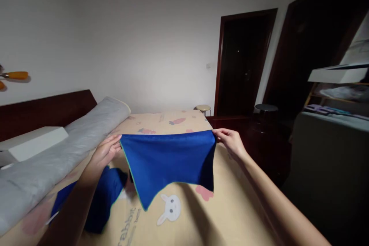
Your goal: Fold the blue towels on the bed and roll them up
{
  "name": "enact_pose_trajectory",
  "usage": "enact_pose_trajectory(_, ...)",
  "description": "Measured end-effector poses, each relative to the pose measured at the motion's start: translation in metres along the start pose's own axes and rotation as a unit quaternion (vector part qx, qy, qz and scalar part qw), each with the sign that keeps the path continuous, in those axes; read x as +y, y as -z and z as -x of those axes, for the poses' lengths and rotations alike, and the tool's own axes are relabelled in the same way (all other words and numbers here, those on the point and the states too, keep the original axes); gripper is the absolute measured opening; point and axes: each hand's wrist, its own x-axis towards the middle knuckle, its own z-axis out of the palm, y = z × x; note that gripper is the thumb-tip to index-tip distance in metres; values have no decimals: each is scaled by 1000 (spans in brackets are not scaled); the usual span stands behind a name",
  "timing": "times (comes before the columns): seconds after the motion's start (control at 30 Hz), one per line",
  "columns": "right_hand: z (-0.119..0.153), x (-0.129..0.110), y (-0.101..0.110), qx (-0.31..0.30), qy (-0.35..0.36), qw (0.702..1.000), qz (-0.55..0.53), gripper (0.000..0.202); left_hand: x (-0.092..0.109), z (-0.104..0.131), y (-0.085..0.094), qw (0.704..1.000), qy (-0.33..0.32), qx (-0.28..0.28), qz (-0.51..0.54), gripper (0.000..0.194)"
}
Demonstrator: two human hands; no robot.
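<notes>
Above the bed with its cream sheet printed with rabbits and carrots, a thin blue cloth with a light green edge hangs stretched between two bare hands. The left hand has its fingers closed on the upper left corner, and the right hand pinches the upper right corner between its fingers. The top edge runs nearly straight from one hand to the other; the lower edge curves up in the middle, with a corner drooping at each side. The cloth hides part of the sheet behind it.

Beneath and beside the left forearm, a second, crumpled piece of blue fabric lies on the bed, partly covered by that arm. Something small and dark shows just behind the held cloth's left edge, too hidden to tell.

Along the left side of the bed lies a long grey padded bedding roll, with a white rectangular box beside it, near the dark reddish-brown wooden headboard. Past the far end of the bed, a round pale-topped stool stands near the wall, and a round dark-topped stool stands near the dark wooden door. On the right, a shelf rack carries a white open box, clear plastic and folded items.
</notes>
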Motion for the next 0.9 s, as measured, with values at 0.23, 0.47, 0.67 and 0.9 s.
enact_pose_trajectory(0.23,-12,-56,13,6,24,1000,-19,66,45,8,17,1000,7,-17,21,51)
enact_pose_trajectory(0.47,1,-88,25,-110,60,988,93,53,64,3,29,999,12,-47,-13,40)
enact_pose_trajectory(0.67,-1,-106,27,-75,125,976,160,46,64,3,29,998,-18,-46,-39,39)
enact_pose_trajectory(0.9,1,-123,34,-70,186,897,395,32,59,-2,26,979,-58,-43,-192,43)
